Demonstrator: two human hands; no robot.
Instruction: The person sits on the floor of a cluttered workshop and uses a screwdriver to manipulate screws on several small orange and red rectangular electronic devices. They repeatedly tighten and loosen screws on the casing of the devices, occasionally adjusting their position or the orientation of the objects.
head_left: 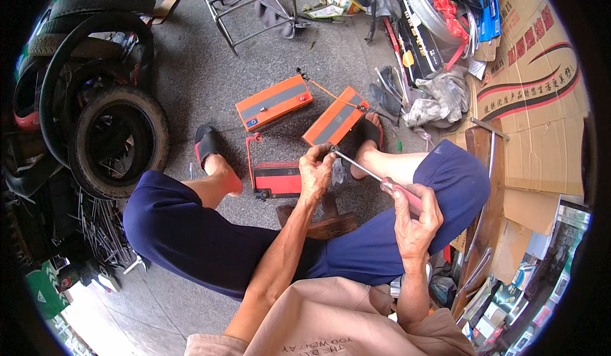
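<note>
My right hand (417, 219) is closed around the red handle of a screwdriver (405, 195). The tool's long metal shaft slants up and left to the fingers of my left hand (316, 170). Those fingers pinch at its tip, beside the near end of an orange battery (337, 115) with a dark stripe; what they hold is hidden. A second orange battery (275, 103) lies farther left, and an orange wire (328, 91) runs between the two. Below my left hand a red and black battery (277, 180) sits partly covered, with a red wire (250, 158) rising at its left end.
Tyres (118, 142) pile up at the left, above a heap of metal rods (105, 238). A metal frame (248, 12) stands at the far side. Cardboard (541, 101) and a grey rag (439, 98) are at the right. A wooden piece (331, 225) lies between my legs.
</note>
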